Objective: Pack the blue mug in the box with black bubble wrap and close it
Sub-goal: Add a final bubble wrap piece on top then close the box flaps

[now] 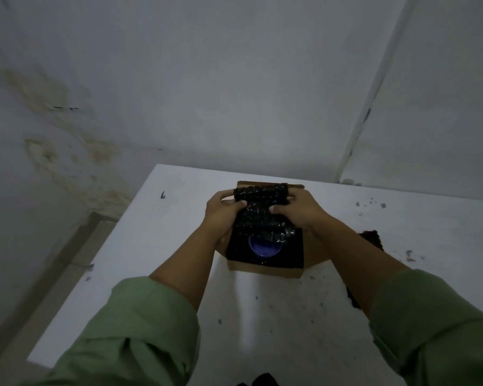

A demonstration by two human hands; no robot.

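Mug point(265, 247) sits in the box point(265, 270), half uncovered at 6 o'clock. Both hands, left point(223, 211) and right point(299, 211), grip the bubble wrap point(260, 211); an uneven pull may leave the rim bare.

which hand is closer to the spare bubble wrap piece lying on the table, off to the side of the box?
Right. The right hand grips the black bubble wrap over the box, on the same side as the spare piece. The left hand holds the far side.
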